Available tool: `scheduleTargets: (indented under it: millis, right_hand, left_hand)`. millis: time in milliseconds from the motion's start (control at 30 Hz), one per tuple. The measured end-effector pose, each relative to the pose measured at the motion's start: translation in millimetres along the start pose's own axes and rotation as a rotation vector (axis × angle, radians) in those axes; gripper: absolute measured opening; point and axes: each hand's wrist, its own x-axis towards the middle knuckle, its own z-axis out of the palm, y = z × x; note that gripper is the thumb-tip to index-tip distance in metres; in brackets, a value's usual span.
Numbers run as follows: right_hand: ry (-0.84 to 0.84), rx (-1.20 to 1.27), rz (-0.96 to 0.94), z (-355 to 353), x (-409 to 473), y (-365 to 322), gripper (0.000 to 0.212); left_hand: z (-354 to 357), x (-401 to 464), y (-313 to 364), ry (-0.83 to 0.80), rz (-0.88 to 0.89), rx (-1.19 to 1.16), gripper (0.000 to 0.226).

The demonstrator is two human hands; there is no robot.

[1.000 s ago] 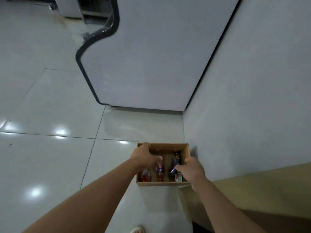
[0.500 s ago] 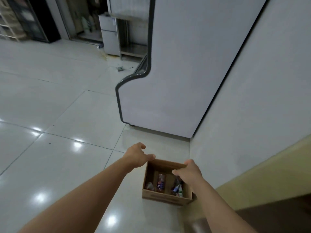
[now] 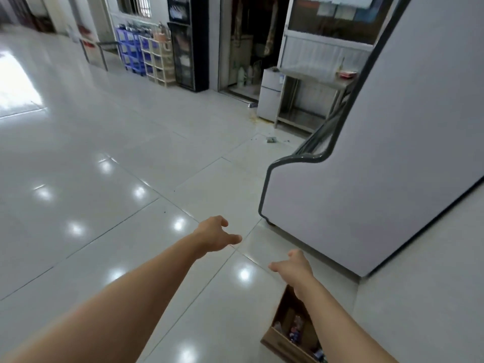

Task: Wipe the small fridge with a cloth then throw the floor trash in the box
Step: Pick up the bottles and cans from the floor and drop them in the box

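**Both hands free above the floor, box down by the right forearm**

The right hand (image 3: 294, 267) is stretched out low over the tiles, fingers loose and spread, holding nothing. The left hand (image 3: 213, 235) reaches forward a little ahead and to the left of it, fingers likewise relaxed and apart, thumb pointing towards the right hand, nothing in its grasp. The two hands are near each other but not touching.

Just behind and below the right hand, under its forearm, sits the cardboard box (image 3: 281, 341) on the floor (image 3: 131, 205), open at the top. Inside it lie bits of coloured trash (image 3: 296, 328), too blurred to tell apart; the forearm hides part of the opening.

To the right of the right hand stands a pale wall (image 3: 432, 297), and just beyond that hand rises the grey side of a big display cooler (image 3: 366, 179) with a dark curved trim.

Well ahead of the left hand, past shiny tiles dotted with lamp reflections, a small scrap (image 3: 271, 139) lies on the floor among some dark specks. Farther still, the small white fridge (image 3: 269, 96) stands beside a metal desk (image 3: 317, 77) that carries a red item. Off to the left of that, far from both hands, are blue crates (image 3: 131, 51) and a dark cabinet (image 3: 187, 48).
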Motion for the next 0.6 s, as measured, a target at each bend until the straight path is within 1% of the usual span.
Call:
scheduleTargets:
  millis: [133,300,433,600]
  right_hand:
    - [-0.008,-0.002,-0.061,56.0,12.2,-57.1,0.075]
    - [-0.001,0.032,-0.113,126.3,28.2,-137.2,0.075]
    - [0.043,0.062,-0.163,158.9,42.6,-203.3,0.074]
    - [0.074,0.074,-0.203,185.0,66.1,-270.5,0.077]
  left_hand:
    - [-66.6,17.4,-30.2,0.061,-0.026,-0.04,0.066]
    - [-156.7,50.5,-64.5,0.099,-0.056,-0.068,0.065]
    - [-221.5,76.9,-76.4,0.106,-0.035,-0.076,0.064]
    - [-279.3,116.1,-74.6,0.089,0.0,-0.126,0.066]
